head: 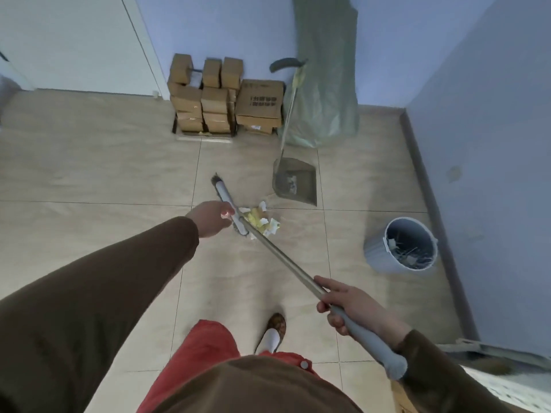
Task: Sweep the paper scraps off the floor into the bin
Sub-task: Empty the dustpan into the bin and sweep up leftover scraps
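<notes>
where the right hand (pixel 354 305) curls its fingers round the broom (pixel 283 257) handle, paper scraps (pixel 262 223) lie heaped on the floor (pixel 89 174) against the broom head, just beside the left hand (pixel 211 217); left fingers' state cannot be told. dustpan (pixel 295 181) near; bin (pixel 402 244) well apart.

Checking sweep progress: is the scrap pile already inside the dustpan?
No, the scrap pile lies on the floor tile beside the broom head, short of the dustpan.
</notes>
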Demonstrator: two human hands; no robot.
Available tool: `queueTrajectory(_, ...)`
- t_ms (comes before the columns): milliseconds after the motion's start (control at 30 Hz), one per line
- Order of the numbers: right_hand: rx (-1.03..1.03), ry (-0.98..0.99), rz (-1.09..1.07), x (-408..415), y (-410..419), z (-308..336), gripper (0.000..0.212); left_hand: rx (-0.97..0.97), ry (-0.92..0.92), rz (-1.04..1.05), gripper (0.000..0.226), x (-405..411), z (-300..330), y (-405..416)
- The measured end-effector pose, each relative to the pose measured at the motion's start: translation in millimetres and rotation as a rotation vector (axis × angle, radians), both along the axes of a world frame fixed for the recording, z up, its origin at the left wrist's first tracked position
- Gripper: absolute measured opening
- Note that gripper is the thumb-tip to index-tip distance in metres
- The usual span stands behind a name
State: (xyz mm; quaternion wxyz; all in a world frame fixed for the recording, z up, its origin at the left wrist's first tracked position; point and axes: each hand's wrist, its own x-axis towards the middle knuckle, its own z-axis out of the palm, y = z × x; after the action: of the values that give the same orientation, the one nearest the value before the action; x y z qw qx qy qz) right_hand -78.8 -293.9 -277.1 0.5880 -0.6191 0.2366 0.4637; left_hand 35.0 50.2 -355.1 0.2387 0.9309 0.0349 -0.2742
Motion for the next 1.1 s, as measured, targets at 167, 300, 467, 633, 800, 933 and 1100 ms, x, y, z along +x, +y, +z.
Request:
queueTrajectory(167, -0.029, -0.013, 0.04, 37, -29, 12, 0.052, -0.073, -0.163, -0.03, 0.034, 118, 43, -39)
queueTrajectory(300, -0.045, 0.016, 0.033, 78, -48, 22, 0.051, -0.078, -0.291, -0.049, 0.048, 213, 71, -61)
queueTrajectory(467, -0.034, 0.059, 0.023, 146, -46, 31, 0.047, 0.008, -0.378, -0.075, 0.078, 334, 84, -76)
queueTrajectory(633, -0.023, 0.127, 0.012, 227, -27, 26, 0.042, 0.165, -0.344, -0.143, 0.091, 437, 73, -75)
queueTrajectory(800, -0.005, 0.214, -0.024, 276, -17, 19, 0.037, 0.15, -0.207, -0.298, 0.064, 484, 64, -89)
queueTrajectory(933, -0.011, 0.236, -0.036, 292, -9, 20, 0.039, 0.034, 0.066, -0.225, 0.028, 471, 49, -108)
queueTrajectory(1100, -0.094, 0.179, 0.093, 298, -1, 27, 0.046, 0.037, -0.058, -0.151, 0.019, 436, 40, -102)
